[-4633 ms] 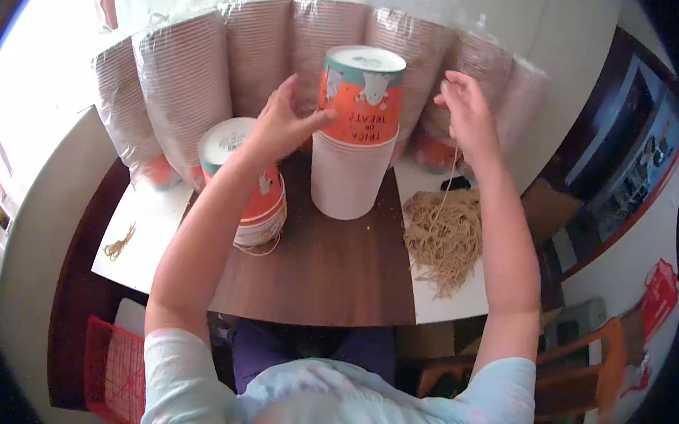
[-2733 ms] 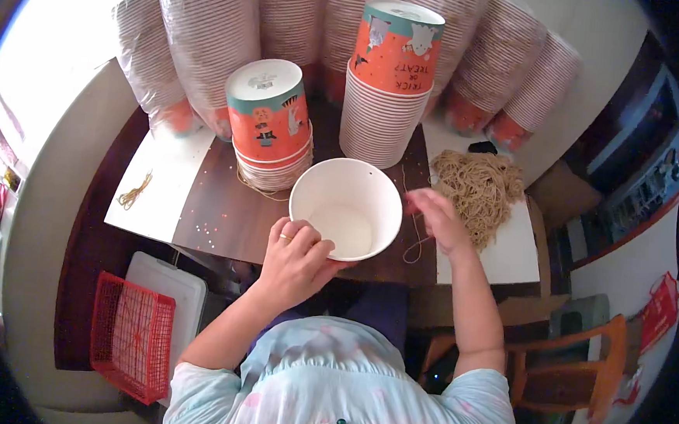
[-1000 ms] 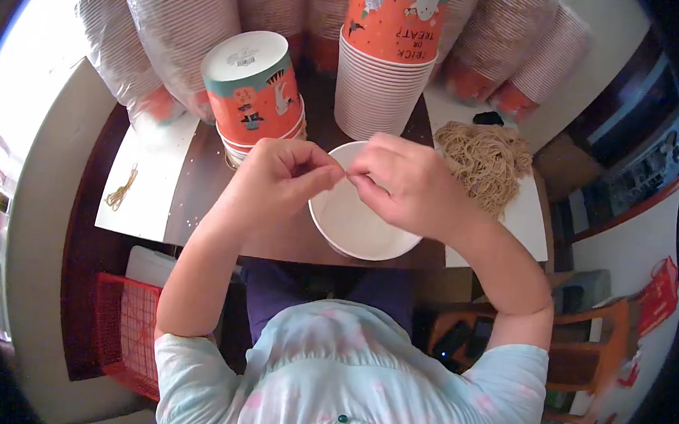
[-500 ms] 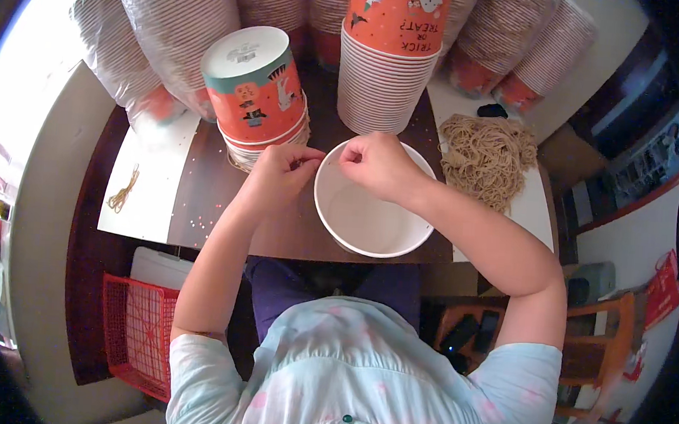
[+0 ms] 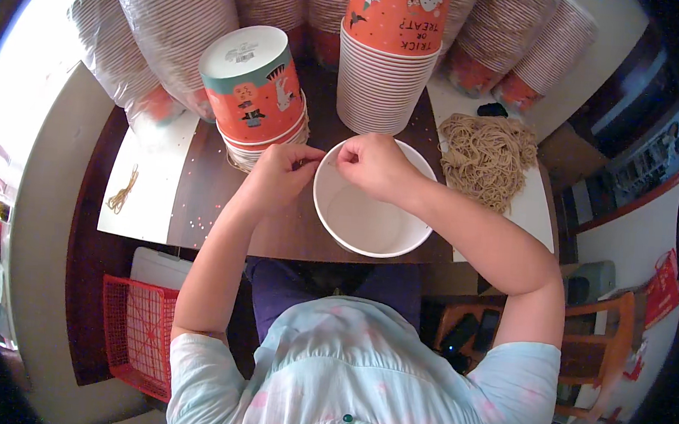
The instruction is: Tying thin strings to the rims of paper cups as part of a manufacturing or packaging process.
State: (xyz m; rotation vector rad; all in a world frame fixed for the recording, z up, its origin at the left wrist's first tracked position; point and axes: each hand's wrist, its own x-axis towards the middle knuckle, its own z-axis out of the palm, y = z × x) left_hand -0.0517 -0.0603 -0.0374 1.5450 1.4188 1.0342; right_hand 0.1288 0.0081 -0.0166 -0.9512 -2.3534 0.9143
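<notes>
Opening upward, white bucket (image 5: 374,218), axis near-upright, left hand (image 5: 284,170) pinched, right hand (image 5: 375,162) pinched inside.

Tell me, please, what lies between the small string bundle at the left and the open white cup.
In the head view, the left hand and forearm lie between the bundle and the cup, above tabletop dotted with small specks.

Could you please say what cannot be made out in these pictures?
Head view:
What, if anything, the left hand and right hand pinch: hidden by fingers or too small.
Outside of the white tub: mostly behind its rim.
Top of the tall stack: cut off by upper edge.
Specks: too small to identify.
</notes>
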